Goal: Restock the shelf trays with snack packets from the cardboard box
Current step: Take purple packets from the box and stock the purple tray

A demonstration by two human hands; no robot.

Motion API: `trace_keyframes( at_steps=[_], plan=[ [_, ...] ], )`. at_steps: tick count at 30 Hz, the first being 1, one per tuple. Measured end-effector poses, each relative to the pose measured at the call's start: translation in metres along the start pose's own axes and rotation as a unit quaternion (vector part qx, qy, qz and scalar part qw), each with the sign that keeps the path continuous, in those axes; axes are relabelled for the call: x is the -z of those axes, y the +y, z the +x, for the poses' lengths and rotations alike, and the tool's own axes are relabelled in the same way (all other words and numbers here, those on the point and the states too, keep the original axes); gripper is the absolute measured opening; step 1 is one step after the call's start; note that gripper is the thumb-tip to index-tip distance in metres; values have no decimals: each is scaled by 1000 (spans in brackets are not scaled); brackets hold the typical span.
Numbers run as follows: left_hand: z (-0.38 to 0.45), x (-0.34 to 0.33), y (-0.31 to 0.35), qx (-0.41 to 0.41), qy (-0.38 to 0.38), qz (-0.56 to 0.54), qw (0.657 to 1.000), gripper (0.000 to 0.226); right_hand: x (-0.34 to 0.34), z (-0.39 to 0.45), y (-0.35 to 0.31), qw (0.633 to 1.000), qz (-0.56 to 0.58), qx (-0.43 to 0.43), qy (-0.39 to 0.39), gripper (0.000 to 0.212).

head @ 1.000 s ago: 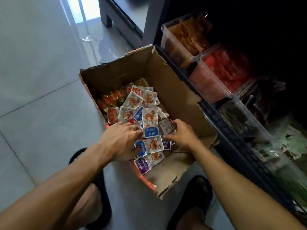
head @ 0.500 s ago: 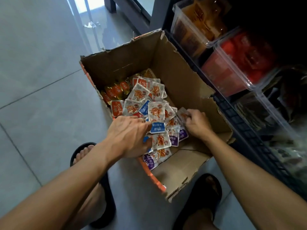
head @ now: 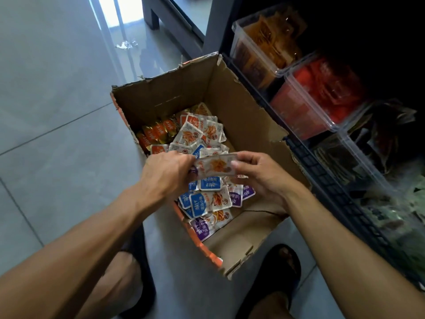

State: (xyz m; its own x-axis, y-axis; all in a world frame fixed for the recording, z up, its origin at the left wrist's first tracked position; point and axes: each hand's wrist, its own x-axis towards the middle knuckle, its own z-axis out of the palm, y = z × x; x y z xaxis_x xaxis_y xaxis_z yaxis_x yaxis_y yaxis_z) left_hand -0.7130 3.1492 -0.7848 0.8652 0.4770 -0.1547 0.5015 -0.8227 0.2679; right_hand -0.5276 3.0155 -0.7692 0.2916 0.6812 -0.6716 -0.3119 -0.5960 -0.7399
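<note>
While both hands were down rummaging in the pile half a second ago, now there's one snack packet (head: 215, 166) lifted clear above the rest, held between them. The left hand (head: 166, 173) pinches its left end, fingers curled over so I can't see how much else it's got tucked underneath, and the right hand (head: 257, 174) pinches the right end with the thumb on top. So the pick looks done, or they're gathering a little stack; hard to say if it's one packet or a few pressed together.

That packet sits face up over the middle of the cardboard box (head: 241, 125), just above the blue-labelled packets (head: 210, 183). Its long axis runs left to right across the view, tilted slightly up toward the right, purple end at the left hand and pale end at the right.

Plenty of packets are left in the box, so I'd guess the restock is early on. The clear shelf trays (head: 305, 116) are off to the right, close beside the box, so it's a short carry over.
</note>
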Motion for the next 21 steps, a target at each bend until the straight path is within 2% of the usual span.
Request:
trace_keyframes(
  at_steps=[3, 5, 7, 9, 11, 15, 16, 19, 21],
  plan=[
    [7, -2, -11, -4, -1, 80, 997, 28, 16, 24, 17, 982, -89, -38, 161, 30],
    [10, -5, -13, 1, -15, 93, 996, 34, 24, 40, 36, 952, -178, -110, 223, 54],
    [11, -8, -11, 8, -8, 102, 995, 41, 27, 54, 56, 925, -230, -182, 241, 70],
    [13, -9, -9, 27, 6, 97, 995, 45, 28, 68, 71, 922, -193, -228, 247, 66],
    [16, -10, -7, 50, 21, 91, 994, 44, 23, 78, 82, 917, -184, -240, 262, 66],
    [21, -13, -2, 56, 53, 77, 994, 34, 15, 93, 104, 859, -329, -238, 311, 90],
    [22, -14, -2, 55, 56, 79, 994, 33, 16, 95, 105, 862, -321, -245, 307, 85],
    [22, -14, -3, 53, 52, 83, 994, 32, 18, 92, 95, 889, -277, -256, 261, 47],
    [21, -13, -4, 51, 47, 84, 994, 30, 20, 88, 85, 888, -278, -258, 259, 36]
  ],
)
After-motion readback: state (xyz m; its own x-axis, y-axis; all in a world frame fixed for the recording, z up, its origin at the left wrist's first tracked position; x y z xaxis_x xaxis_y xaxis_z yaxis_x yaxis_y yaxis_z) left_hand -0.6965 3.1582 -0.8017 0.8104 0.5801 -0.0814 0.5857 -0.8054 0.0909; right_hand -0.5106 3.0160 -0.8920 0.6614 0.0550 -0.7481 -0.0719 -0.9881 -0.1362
